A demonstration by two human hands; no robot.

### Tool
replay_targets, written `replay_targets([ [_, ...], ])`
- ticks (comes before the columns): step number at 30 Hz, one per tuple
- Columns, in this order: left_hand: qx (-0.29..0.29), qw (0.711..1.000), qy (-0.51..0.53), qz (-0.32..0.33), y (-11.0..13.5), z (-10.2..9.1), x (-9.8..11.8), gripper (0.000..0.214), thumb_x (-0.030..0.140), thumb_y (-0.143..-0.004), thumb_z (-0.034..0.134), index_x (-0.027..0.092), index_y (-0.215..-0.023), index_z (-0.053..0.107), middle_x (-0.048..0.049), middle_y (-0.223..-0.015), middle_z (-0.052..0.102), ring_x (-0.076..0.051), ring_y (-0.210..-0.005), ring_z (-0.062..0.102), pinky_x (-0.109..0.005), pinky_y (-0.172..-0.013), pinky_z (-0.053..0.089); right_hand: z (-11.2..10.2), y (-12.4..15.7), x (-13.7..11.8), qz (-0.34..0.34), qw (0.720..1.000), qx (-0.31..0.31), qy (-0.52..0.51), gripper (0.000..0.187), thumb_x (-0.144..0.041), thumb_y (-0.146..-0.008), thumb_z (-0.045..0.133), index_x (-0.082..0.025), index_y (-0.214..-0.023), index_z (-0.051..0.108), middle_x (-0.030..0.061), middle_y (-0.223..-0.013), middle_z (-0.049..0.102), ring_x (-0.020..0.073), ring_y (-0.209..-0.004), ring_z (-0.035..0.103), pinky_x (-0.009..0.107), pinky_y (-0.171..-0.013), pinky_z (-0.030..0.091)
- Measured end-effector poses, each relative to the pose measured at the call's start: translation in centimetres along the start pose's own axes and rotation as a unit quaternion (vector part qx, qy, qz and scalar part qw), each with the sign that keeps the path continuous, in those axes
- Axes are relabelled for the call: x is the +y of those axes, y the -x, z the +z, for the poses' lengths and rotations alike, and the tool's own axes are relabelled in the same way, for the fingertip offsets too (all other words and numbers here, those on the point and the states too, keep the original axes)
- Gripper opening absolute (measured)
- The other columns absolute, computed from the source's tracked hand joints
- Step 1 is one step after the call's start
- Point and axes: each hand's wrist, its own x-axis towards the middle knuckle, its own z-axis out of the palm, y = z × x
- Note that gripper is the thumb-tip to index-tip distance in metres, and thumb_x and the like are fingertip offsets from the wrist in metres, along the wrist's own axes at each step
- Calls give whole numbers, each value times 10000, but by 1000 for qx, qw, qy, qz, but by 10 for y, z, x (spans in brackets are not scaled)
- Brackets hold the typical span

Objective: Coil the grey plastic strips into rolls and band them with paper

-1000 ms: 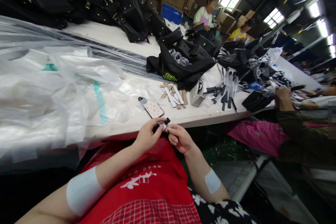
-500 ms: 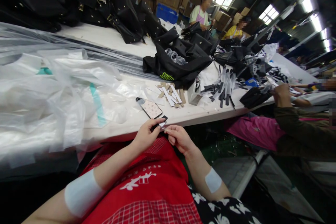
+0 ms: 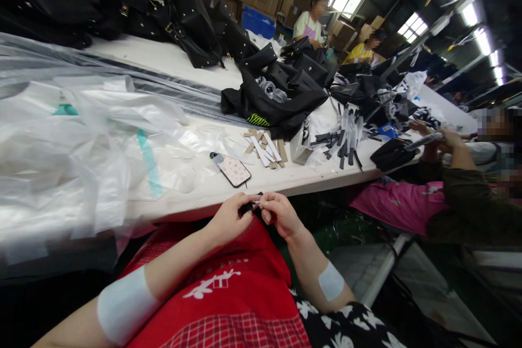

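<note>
My left hand [image 3: 233, 218] is closed around a small black strip [image 3: 246, 209], in front of the table's near edge. Thumb and fingers cover much of the strip. My right hand [image 3: 280, 214] meets it from the right, its thumb and forefinger pinched at the strip's far end. A small whitish bit shows at that pinch, too small to name. Just beyond my left hand, a phone in a patterned case [image 3: 230, 169] lies on the white table [image 3: 277, 182].
Cardboard and white strips [image 3: 266, 149] lie beyond the phone, beside black straps in clear wrap [image 3: 346, 138]. A black cloth bag [image 3: 281, 111] sits behind them. Plastic sheeting [image 3: 98, 152] covers the left. Black handbags [image 3: 196, 27] line the back. A co-worker's hands [image 3: 438, 138] work at right.
My left hand has turned and lowered slightly, bringing the strip against my right fingers; its white part is now mostly covered. The co-worker's hands at right have shifted and lifted a flat grey piece.
</note>
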Motion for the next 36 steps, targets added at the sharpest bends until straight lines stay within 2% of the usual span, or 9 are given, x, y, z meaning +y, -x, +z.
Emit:
replay_targets([
  [3, 15, 1000, 11, -14, -2, -1, -1, 458, 129, -707, 477, 186, -1112, 683, -62, -944, 693, -208, -883, 625, -359, -864, 496, 2, 2, 5, -16, 1000, 17, 7, 160, -296, -708, 627, -167, -657, 549, -58, -388, 493, 62, -347, 345, 189, -402, 227],
  [7, 35, 995, 85, -48, -8, -5, -10, 477, 163, -708, 439, 162, -1118, 683, -72, -1122, 703, -229, -1053, 614, -394, -993, 439, 2, 8, 15, -41, 999, 30, 15, 147, -283, -734, 609, -172, -665, 541, -46, -414, 523, 71, -369, 381, 196, -434, 277],
  [12, 96, 977, 148, -119, -17, -15, -27, 448, 363, -822, 445, 116, -1103, 691, -100, -1167, 694, -251, -1101, 607, -397, -1021, 414, 1, 18, 13, -80, 997, 3, 21, 156, -266, -769, 599, -177, -662, 529, -24, -443, 557, 93, -395, 435, 213, -463, 309],
  [14, 81, 979, 151, -109, -16, -17, -29, 465, 410, -854, 422, 120, -1090, 699, -98, -1146, 703, -250, -1092, 612, -399, -1026, 404, 2, 18, 8, -100, 995, 12, 20, 171, -296, -782, 613, -174, -686, 542, -17, -470, 577, 94, -411, 448, 216, -475, 315],
  [18, 41, 987, 129, -82, -11, -11, -25, 455, 395, -878, 387, 139, -1077, 707, -85, -1099, 720, -244, -1052, 626, -396, -1010, 414, 7, 9, 2, -126, 991, 44, 9, 196, -344, -783, 638, -175, -721, 559, -28, -479, 568, 90, -422, 437, 220, -490, 326],
  [22, 53, 987, 127, -79, -9, -6, -23, 438, 373, -877, 380, 148, -1035, 722, -76, -1087, 723, -244, -1051, 624, -382, -1000, 426, 8, -2, 8, -121, 992, 45, 6, 186, -334, -785, 637, -173, -724, 569, -33, -471, 558, 84, -415, 425, 215, -482, 312],
  [27, 60, 984, 143, -82, -10, -10, -23, 462, 382, -879, 377, 127, -1079, 707, -90, -1104, 718, -244, -1054, 623, -382, -999, 420, 8, -8, 22, -104, 993, 54, 0, 189, -325, -773, 650, -167, -710, 569, -42, -454, 551, 74, -404, 409, 205, -474, 292],
  [33, 74, 977, 169, -106, -12, -7, -20, 492, 479, -868, 425, 129, -1043, 724, -87, -1057, 738, -239, -1022, 643, -358, -977, 435, 5, -10, 32, -93, 995, 42, 4, 179, -317, -785, 638, -160, -722, 576, -40, -464, 567, 70, -408, 421, 203, -485, 296],
  [36, 87, 971, 181, -129, -14, -4, -17, 496, 522, -831, 495, 126, -1008, 736, -88, -993, 756, -247, -949, 668, -350, -904, 480, 5, -9, 34, -86, 995, 46, 6, 173, -311, -785, 632, -159, -721, 580, -42, -459, 564, 68, -403, 418, 198, -476, 295],
])
